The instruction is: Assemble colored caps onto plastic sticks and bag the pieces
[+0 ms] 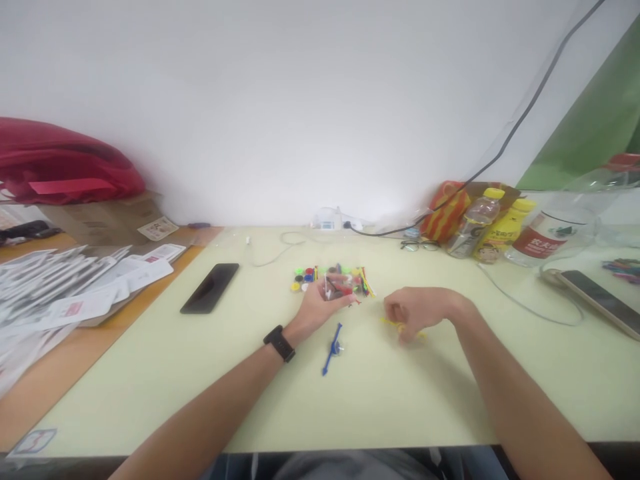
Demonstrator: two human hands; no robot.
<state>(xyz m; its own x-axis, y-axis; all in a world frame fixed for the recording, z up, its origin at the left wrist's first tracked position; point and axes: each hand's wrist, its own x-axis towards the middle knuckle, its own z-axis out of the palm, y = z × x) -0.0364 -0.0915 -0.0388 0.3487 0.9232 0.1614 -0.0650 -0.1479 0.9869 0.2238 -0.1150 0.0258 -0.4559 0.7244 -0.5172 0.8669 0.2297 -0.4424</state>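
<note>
My left hand [320, 301], with a black watch [280, 343] on its wrist, is closed at the near side of a group of small coloured plastic pieces [303, 274]. Red and dark bits show between its fingers, too blurred to name. To the right, my right hand [423, 308] bends down with its fingers pinched on a thin yellow plastic piece [387, 321], low over the table; the fingers partly cover it. Between my forearms lies a blue arrow-shaped spinner [334, 348] with a clear round part beside its middle.
A black phone [210, 289] lies at left, near stacked printed packets [75, 287]. Along the back right stand a clear bottle [475, 223], a yellow bottle [505, 230] and a large labelled bottle [545, 233]. Glasses [419, 246], another phone [603, 300] and cables lie nearby.
</note>
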